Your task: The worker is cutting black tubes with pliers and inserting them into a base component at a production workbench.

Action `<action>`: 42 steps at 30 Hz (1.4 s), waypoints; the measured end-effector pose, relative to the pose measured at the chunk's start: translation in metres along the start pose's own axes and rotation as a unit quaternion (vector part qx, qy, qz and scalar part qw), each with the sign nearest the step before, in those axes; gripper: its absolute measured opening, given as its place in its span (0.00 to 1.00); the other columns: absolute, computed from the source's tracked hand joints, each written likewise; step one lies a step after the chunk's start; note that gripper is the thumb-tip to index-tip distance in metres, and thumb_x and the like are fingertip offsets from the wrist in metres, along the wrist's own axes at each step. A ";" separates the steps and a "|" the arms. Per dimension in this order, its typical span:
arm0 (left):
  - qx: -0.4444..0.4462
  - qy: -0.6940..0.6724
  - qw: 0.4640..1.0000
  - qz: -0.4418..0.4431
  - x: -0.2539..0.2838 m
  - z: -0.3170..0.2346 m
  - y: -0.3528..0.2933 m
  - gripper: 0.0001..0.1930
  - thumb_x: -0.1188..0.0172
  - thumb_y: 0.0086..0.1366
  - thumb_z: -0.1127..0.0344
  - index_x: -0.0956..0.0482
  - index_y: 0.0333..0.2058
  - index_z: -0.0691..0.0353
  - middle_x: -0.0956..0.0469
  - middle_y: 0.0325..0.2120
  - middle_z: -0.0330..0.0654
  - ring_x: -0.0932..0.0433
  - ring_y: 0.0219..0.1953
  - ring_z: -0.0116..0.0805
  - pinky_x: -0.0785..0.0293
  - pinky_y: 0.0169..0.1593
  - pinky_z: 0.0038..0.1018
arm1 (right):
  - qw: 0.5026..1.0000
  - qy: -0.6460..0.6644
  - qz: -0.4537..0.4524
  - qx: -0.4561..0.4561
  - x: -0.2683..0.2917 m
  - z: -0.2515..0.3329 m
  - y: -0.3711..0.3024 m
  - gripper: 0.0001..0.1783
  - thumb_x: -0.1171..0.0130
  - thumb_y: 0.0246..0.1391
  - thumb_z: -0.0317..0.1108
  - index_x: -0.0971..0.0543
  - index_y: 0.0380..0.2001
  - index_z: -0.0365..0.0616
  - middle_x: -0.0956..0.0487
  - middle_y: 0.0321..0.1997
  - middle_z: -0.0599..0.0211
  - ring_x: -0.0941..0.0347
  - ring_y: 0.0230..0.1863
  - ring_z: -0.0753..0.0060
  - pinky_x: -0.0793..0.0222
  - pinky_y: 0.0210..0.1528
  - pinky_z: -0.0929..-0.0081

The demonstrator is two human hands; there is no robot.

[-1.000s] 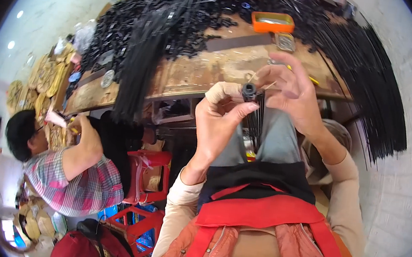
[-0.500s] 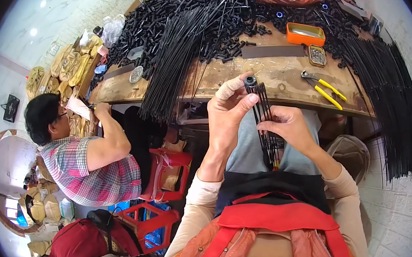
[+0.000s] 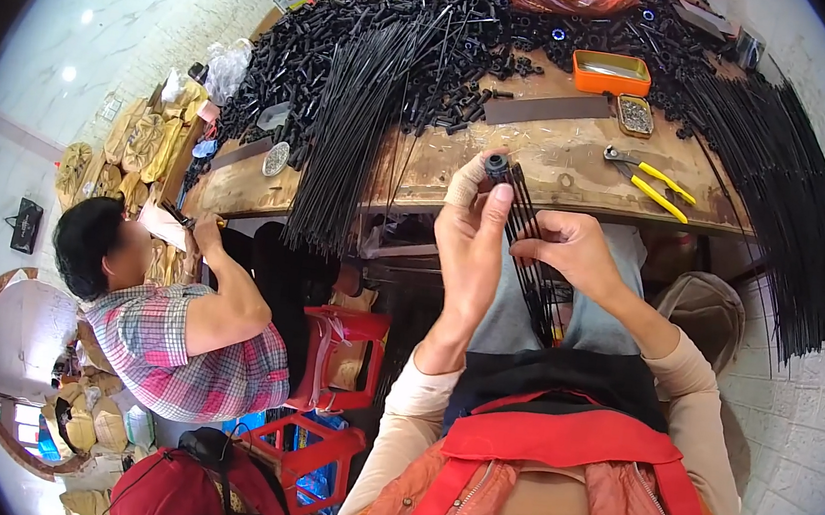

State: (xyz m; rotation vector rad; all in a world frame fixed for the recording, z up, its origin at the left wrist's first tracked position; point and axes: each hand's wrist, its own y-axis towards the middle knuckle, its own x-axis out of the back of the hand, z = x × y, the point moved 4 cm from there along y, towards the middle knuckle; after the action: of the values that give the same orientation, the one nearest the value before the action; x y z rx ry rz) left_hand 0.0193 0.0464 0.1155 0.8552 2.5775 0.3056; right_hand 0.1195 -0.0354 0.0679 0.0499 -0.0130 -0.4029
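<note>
A slim black umbrella frame (image 3: 534,280), thin ribs set round a small dark hub (image 3: 498,167), slants over my lap at the table's front edge. My left hand (image 3: 473,219) holds its top end, the taped index finger behind the hub and the thumb along the ribs. Lower down, the thumb and fingers of my right hand (image 3: 571,252) pinch some of the ribs. The fingertips behind the ribs are partly hidden. Past my hands, pliers with yellow handles (image 3: 653,185) lie on the wooden table (image 3: 544,156).
A heap of black plastic parts (image 3: 376,32) covers the back. Bundles of black rods (image 3: 338,149) overhang the front edge left and right. An orange box (image 3: 611,72) and a small tin (image 3: 635,114) stand behind the pliers. Another person (image 3: 184,324) sits at left near red stools (image 3: 317,449).
My left hand has shifted slightly right and turned, its thumb now pointing up along the ribs. The right hand keeps its pinch nearly in place. The view has shifted a little.
</note>
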 end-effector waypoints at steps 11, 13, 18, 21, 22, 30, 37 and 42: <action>0.059 -0.038 0.994 0.083 0.011 0.009 0.010 0.20 0.43 0.66 0.71 0.30 0.56 0.70 0.22 0.34 0.41 0.23 0.37 0.29 0.27 0.47 0.26 | 0.999 0.034 -0.030 0.009 0.012 -0.048 -0.017 0.06 0.35 0.49 0.25 0.20 0.31 0.35 0.21 0.28 0.74 0.28 0.30 0.86 0.31 0.34 0.83; 0.048 -0.036 0.992 0.113 0.007 0.013 0.008 0.24 0.43 0.65 0.71 0.34 0.59 0.69 0.22 0.35 0.40 0.24 0.37 0.28 0.28 0.48 0.25 | 0.999 0.049 -0.019 -0.004 0.012 -0.052 -0.018 0.05 0.36 0.50 0.26 0.20 0.30 0.35 0.21 0.28 0.74 0.27 0.30 0.86 0.31 0.34 0.83; 0.038 0.038 0.995 0.087 0.000 0.012 0.002 0.26 0.44 0.67 0.70 0.37 0.62 0.68 0.23 0.34 0.39 0.25 0.37 0.26 0.29 0.48 0.22 | 0.995 -0.054 -0.061 0.048 0.007 -0.043 -0.021 0.05 0.36 0.50 0.26 0.21 0.30 0.36 0.21 0.25 0.72 0.28 0.28 0.87 0.32 0.32 0.82; 0.013 0.105 0.989 0.099 -0.002 0.011 0.001 0.27 0.44 0.67 0.69 0.38 0.62 0.68 0.24 0.34 0.38 0.25 0.37 0.25 0.29 0.46 0.21 | 0.991 -0.100 -0.071 0.062 0.007 -0.042 -0.023 0.05 0.36 0.49 0.26 0.21 0.30 0.36 0.21 0.24 0.69 0.28 0.27 0.86 0.31 0.32 0.81; 0.025 0.092 0.990 0.100 -0.004 0.009 0.001 0.26 0.44 0.67 0.69 0.37 0.62 0.68 0.25 0.34 0.38 0.25 0.37 0.25 0.29 0.46 0.21 | 0.991 -0.098 -0.071 0.062 0.008 -0.041 -0.023 0.05 0.36 0.49 0.26 0.21 0.30 0.36 0.21 0.24 0.69 0.28 0.27 0.86 0.31 0.32 0.81; 0.032 0.061 0.993 0.098 -0.005 0.014 0.001 0.18 0.45 0.68 0.69 0.31 0.54 0.69 0.26 0.32 0.37 0.28 0.34 0.23 0.31 0.43 0.19 | 0.997 -0.073 -0.042 -0.001 0.010 -0.029 -0.023 0.07 0.36 0.50 0.30 0.21 0.30 0.37 0.23 0.21 0.66 0.27 0.23 0.77 0.31 0.29 0.75; 0.075 0.043 0.989 0.121 -0.008 0.016 0.008 0.19 0.47 0.69 0.69 0.32 0.56 0.68 0.23 0.34 0.40 0.27 0.36 0.25 0.30 0.45 0.23 | 0.845 -0.471 -0.070 0.243 0.071 -0.026 -0.031 0.08 0.36 0.47 0.33 0.22 0.28 0.42 0.24 0.28 0.65 0.28 0.32 0.59 0.30 0.35 0.65; 0.125 0.009 0.962 0.241 -0.014 0.038 0.011 0.20 0.48 0.69 0.69 0.35 0.57 0.69 0.25 0.30 0.41 0.26 0.35 0.29 0.29 0.49 0.28 | 0.700 -0.668 -0.216 0.129 0.166 -0.008 -0.029 0.29 0.35 0.47 0.39 0.26 0.53 0.44 0.30 0.47 0.56 0.34 0.47 0.53 0.39 0.52 0.59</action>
State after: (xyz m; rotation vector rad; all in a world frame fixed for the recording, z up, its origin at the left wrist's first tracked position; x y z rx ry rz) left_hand 0.0518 0.0496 0.0891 1.5804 2.4239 0.1199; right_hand 0.2613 -0.1264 0.0589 0.0254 -1.5523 -0.8404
